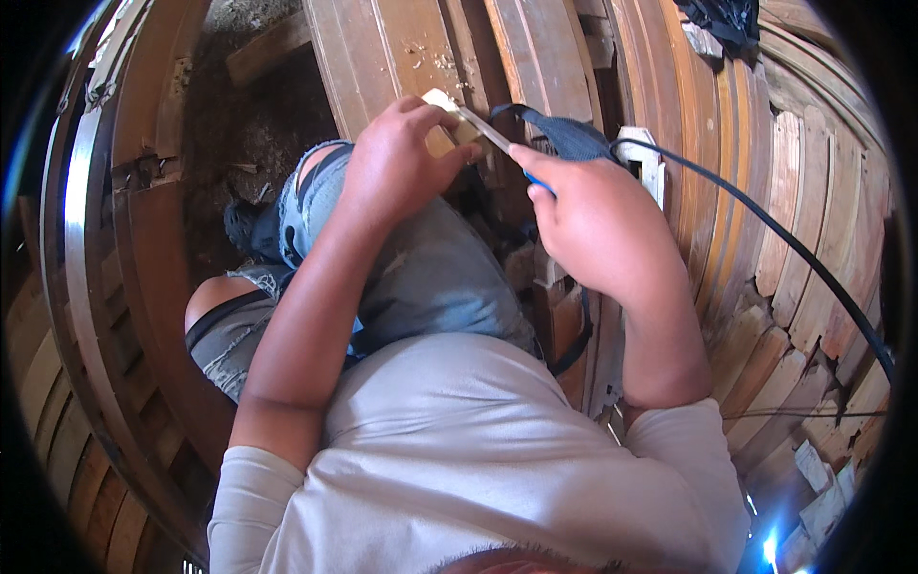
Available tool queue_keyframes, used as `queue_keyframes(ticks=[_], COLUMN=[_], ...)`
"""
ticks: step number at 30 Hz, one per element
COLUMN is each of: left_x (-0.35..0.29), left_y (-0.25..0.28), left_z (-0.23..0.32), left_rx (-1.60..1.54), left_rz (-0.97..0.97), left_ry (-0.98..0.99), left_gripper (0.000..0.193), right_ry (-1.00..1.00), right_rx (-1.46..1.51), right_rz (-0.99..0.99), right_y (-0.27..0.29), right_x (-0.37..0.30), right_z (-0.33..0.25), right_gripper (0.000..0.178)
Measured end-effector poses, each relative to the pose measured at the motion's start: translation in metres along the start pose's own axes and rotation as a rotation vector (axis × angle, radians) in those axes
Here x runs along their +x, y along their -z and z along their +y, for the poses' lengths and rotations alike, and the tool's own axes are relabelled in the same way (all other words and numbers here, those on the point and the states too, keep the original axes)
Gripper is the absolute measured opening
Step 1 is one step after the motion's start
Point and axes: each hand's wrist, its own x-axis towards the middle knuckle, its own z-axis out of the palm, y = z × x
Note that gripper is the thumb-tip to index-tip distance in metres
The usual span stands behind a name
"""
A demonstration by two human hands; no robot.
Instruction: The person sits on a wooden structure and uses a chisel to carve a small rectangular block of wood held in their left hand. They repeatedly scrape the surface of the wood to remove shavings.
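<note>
My left hand (397, 158) is closed around a small pale piece of wood (442, 99), its fingers wrapped over the near side. In my right hand (612, 225) is a knife (490, 130), a bit of its blue handle showing by the thumb. The narrow blade points up and left, its tip against or just over the wood; the exact contact is hard to make out. Both hands are above my knees, close to a brown wooden plank (349, 72). Light wood shavings (418, 53) lie scattered on that plank.
Brown boards (545, 57) run away from me at the far side. A dark strap (569, 137) lies behind my right hand, and a black cable (765, 215) curves off to the right. Stacked timber (813, 182) fills the right; a metal-edged frame (81, 201) stands left.
</note>
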Motion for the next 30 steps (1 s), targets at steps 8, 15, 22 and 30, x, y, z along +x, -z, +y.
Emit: queue_keyframes(ticks=[8,15,22,30], left_x=[0.003,0.000,0.000,0.001], left_y=[0.000,0.003,0.001,0.001], left_z=[0.002,0.004,0.004,0.011], left_rx=[0.044,0.014,0.007,0.036], left_rz=[-0.001,0.001,-0.004,-0.026], left_ry=[0.031,0.042,0.032,0.030], left_gripper=[0.042,0.044,0.043,0.041], right_ry=[0.029,0.068,0.022,0.043], right_rx=[0.039,0.028,0.062,-0.018], right_rz=[0.074,0.077,0.016,0.089], right_y=[-0.014,-0.001,0.002,-0.005], right_x=[0.010,0.004,0.001,0.010], right_z=[0.008,0.003,0.004,0.003], right_gripper=[0.040,0.038,0.038,0.038])
